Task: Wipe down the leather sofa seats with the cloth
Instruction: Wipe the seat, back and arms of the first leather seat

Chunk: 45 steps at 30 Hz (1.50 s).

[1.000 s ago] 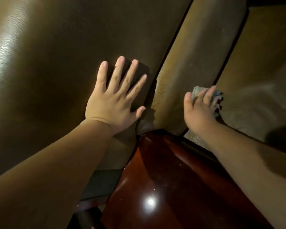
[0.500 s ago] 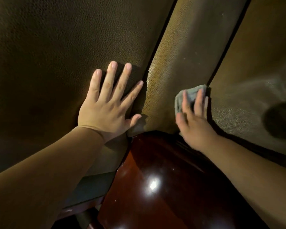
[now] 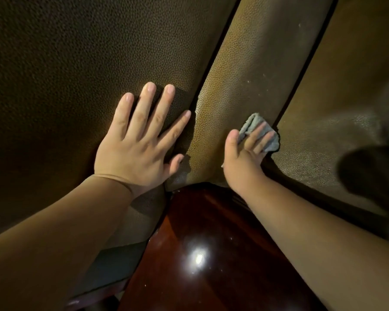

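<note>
sofa (image 3: 76, 63): brown pebbled leather, panels split by dark seams | on it: left hand (image 3: 137, 144) flat, fingers spread; grey cloth (image 3: 254, 129) under right hand (image 3: 245, 153) on the middle panel | glossy wooden armrest (image 3: 211, 254) at its near edge

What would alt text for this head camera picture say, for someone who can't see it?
A person's right hand presses a small grey cloth against a tan leather sofa panel. The left hand lies flat, fingers spread, on the darker leather cushion beside it, above a glossy reddish wooden armrest.
</note>
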Each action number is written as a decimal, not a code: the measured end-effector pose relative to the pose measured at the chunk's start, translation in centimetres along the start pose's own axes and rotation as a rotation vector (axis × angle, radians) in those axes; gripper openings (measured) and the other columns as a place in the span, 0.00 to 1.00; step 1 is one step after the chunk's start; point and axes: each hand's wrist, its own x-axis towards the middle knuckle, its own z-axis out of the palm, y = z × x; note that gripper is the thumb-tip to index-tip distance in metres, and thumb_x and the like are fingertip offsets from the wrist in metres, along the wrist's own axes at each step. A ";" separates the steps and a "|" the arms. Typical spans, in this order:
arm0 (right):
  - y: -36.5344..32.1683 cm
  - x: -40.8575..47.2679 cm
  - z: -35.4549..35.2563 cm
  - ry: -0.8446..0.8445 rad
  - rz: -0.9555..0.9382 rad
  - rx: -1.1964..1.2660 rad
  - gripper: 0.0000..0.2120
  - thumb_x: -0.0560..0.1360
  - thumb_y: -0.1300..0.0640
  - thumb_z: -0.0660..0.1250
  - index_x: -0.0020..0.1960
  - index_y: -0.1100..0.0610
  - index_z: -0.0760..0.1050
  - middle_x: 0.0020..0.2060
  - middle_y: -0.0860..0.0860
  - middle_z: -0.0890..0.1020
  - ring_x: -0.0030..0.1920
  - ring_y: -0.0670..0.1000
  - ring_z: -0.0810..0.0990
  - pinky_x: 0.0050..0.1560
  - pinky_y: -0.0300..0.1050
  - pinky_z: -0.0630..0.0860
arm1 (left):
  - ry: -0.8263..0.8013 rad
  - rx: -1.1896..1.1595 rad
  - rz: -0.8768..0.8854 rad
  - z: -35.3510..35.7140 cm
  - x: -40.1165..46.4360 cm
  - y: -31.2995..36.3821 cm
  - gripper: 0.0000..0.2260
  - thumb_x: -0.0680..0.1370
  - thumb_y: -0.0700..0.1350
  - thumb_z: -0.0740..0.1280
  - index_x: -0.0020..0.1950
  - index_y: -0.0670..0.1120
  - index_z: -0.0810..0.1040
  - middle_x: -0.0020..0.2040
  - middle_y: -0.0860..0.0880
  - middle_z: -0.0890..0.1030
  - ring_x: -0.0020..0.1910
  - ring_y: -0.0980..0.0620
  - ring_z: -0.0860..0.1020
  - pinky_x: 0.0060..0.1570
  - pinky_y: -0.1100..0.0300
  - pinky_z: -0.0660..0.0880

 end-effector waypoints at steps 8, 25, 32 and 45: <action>1.8 0.1 -1.1 0.054 -0.311 -0.247 0.41 0.78 0.33 0.25 0.83 0.57 0.31 0.77 0.65 0.25 0.79 0.73 0.32 0.79 0.70 0.39 | -0.037 -0.041 -0.055 -1.4 0.6 0.6 0.32 0.82 0.59 0.58 0.84 0.49 0.63 0.85 0.38 0.56 0.84 0.34 0.54 0.81 0.37 0.46; 0.3 5.9 -4.0 0.173 -0.440 -0.160 0.38 0.80 0.33 0.36 0.83 0.51 0.31 0.80 0.58 0.28 0.81 0.62 0.29 0.80 0.55 0.30 | -0.025 -0.173 -0.039 1.5 5.1 6.4 0.39 0.82 0.59 0.57 0.85 0.37 0.53 0.85 0.36 0.55 0.84 0.39 0.55 0.83 0.44 0.51; 3.5 3.7 -5.7 -0.025 -0.908 -0.502 0.33 0.83 0.35 0.37 0.83 0.47 0.36 0.81 0.57 0.32 0.82 0.59 0.33 0.82 0.61 0.43 | -0.003 -0.167 -0.045 1.7 5.1 6.4 0.38 0.81 0.59 0.58 0.84 0.36 0.57 0.84 0.36 0.58 0.84 0.39 0.59 0.82 0.45 0.53; 2.8 6.1 -5.6 0.180 -0.706 -0.434 0.34 0.84 0.44 0.37 0.84 0.63 0.42 0.80 0.71 0.41 0.80 0.73 0.37 0.79 0.73 0.44 | 0.016 -0.147 -0.064 2.0 5.2 6.6 0.38 0.81 0.60 0.57 0.84 0.36 0.57 0.84 0.37 0.59 0.83 0.40 0.59 0.81 0.46 0.53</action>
